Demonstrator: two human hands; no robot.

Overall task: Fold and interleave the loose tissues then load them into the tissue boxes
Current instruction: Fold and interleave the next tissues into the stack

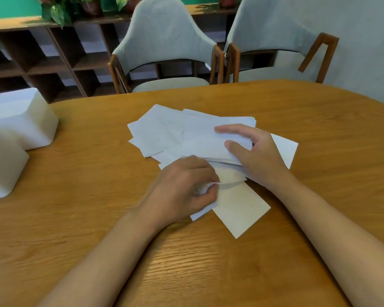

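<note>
- Two bare forearms reach in from the bottom edge over the wooden table (319, 120).
- Left hand (182, 189) is at the near edge of the paper, its fingers curled in and its thumb closed against them, pinching the crumpled edge of a folded tissue (239, 209). That tissue lies flat on the table just right of the hand, one corner pointing toward the camera.
- Right hand (259, 156) rests on top of a tidy stack of tissues (204, 138). Its fingers are fairly straight, the forefinger and thumb are spread apart, and the palm covers the right end of the stack.
- Loose tissues (160, 129) fan out from under the stack to the left and behind it, overlapping one another at mid-table. One more sheet pokes out to the right of the right wrist.
- Two white tissue boxes (20, 120) stand touching at the left edge of the table, well apart from the paper.
- Two grey padded chairs (164, 41) with wooden arms are drawn up at the far side.
- Behind them runs a dark cubby shelf (42, 58), with leafy plants (58, 9) on top.
</note>
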